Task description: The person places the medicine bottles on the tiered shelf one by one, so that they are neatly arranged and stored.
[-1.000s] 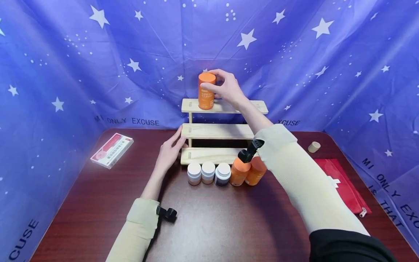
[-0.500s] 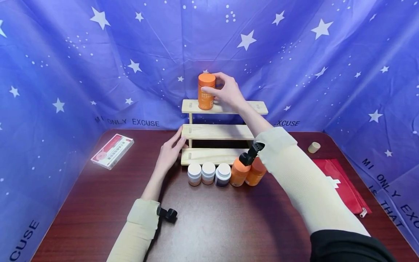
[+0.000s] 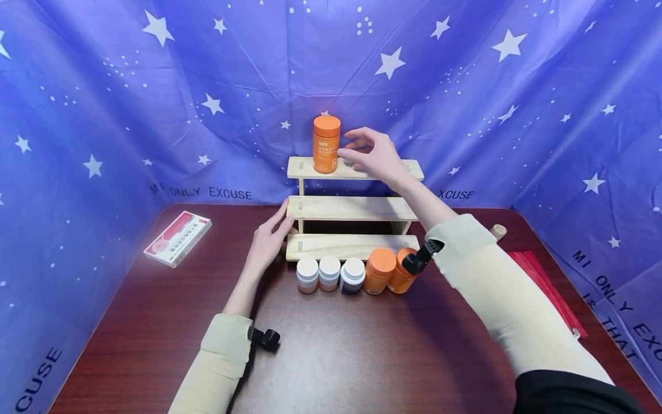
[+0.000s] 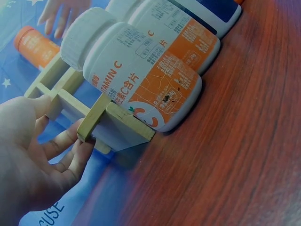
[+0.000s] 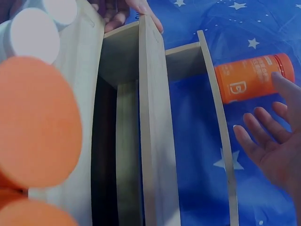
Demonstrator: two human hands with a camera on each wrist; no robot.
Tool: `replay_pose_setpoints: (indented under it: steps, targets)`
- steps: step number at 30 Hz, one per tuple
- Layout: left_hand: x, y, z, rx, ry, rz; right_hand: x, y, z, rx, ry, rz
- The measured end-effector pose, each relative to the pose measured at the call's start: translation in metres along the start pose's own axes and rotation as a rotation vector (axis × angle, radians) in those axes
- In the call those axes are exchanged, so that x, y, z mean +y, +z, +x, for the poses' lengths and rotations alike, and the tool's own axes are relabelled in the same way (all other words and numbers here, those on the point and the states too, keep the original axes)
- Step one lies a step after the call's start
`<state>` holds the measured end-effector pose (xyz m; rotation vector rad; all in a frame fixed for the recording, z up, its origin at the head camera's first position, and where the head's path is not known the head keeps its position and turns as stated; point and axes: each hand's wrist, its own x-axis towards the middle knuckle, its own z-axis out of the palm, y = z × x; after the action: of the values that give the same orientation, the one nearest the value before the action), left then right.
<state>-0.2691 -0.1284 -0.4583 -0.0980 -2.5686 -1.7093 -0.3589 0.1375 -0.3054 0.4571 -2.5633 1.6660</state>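
An orange bottle (image 3: 326,146) stands upright on the left part of the top board of a three-tier wooden display rack (image 3: 343,207). Just right of that bottle is my right hand (image 3: 377,155), its fingers spread and loosely bent with nothing held. In the right wrist view the thumb (image 5: 285,84) overlaps the orange bottle's cap end; contact cannot be told. My left hand (image 3: 266,241) grips the left end of the rack's middle board, with fingertips (image 4: 84,136) on the wood in the left wrist view.
In front of the bottom board stand two white-and-orange vitamin C bottles (image 3: 307,276), a white bottle with dark label (image 3: 352,277) and two orange bottles (image 3: 380,273). A flat medicine box (image 3: 178,238) lies left. A red pouch (image 3: 543,293) and small beige cylinder (image 3: 498,232) lie right.
My right hand has let go of the orange bottle and drawn back to the right. The bottle stays upright on the top board. The left hand has not moved.
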Motion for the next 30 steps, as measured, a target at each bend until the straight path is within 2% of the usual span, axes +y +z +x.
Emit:
replay_pose_setpoints:
  steps: [11, 16, 23, 30]
  targets:
    - [0.001, 0.001, -0.002, -0.006, -0.001, -0.003, 0.015, -0.028, -0.039, -0.008, -0.08, 0.162]
    - [0.002, 0.001, -0.002, -0.002, -0.002, 0.001, 0.021, -0.037, -0.06, 0.018, -0.102, 0.232]
    - [0.001, 0.001, -0.001, -0.01, -0.008, -0.02, 0.034, -0.045, -0.082, 0.044, -0.093, 0.314]
    - [-0.001, 0.001, 0.0, -0.014, -0.01, -0.036, 0.045, -0.043, -0.103, 0.013, -0.089, 0.402]
